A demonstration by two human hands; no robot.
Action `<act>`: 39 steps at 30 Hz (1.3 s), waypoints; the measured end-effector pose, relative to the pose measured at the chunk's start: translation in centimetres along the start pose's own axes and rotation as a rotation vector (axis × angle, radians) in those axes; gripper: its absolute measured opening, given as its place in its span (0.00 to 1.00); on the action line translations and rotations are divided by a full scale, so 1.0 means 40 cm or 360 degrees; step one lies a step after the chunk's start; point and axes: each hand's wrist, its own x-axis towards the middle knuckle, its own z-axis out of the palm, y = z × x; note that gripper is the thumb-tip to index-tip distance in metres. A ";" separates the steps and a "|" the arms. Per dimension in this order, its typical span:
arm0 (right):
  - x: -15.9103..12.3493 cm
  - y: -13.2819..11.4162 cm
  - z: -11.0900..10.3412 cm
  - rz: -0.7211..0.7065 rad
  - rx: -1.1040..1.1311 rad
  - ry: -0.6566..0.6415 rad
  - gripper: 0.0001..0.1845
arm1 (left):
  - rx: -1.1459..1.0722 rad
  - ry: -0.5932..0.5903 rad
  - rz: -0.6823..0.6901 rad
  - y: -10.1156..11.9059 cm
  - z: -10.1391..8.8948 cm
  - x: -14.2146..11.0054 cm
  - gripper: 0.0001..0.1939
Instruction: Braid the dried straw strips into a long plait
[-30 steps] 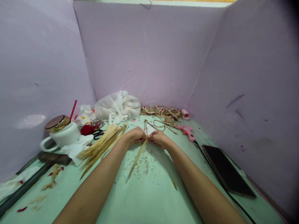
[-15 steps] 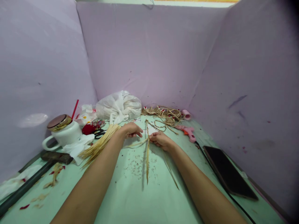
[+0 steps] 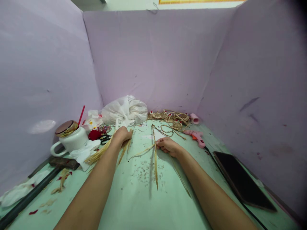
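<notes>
My right hand pinches a thin straw braid where its loose strands split apart. One flat strand points toward me, another slants left, and a third runs down past my right wrist. My left hand is closed at the top of a bundle of pale straw strands, and several strands stick out beside its fingers. Its fingertips are partly hidden from view. Black-handled scissors lie just left of that hand.
A white mug with a lidded jar, a hammer and tissue are at left. A plastic bag and braided cord pieces lie at the back. A pink glue gun and a dark tablet are at right.
My left hand has moved left from beside the braid to the straw bundle and closed on strands there. My right hand keeps its pinch on the braid. The view has shifted slightly.
</notes>
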 end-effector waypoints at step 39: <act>-0.004 -0.006 0.003 -0.0022 0.0054 0.0006 0.08 | -0.0371 -0.1018 0.0229 0.157 0.039 -0.132 0.08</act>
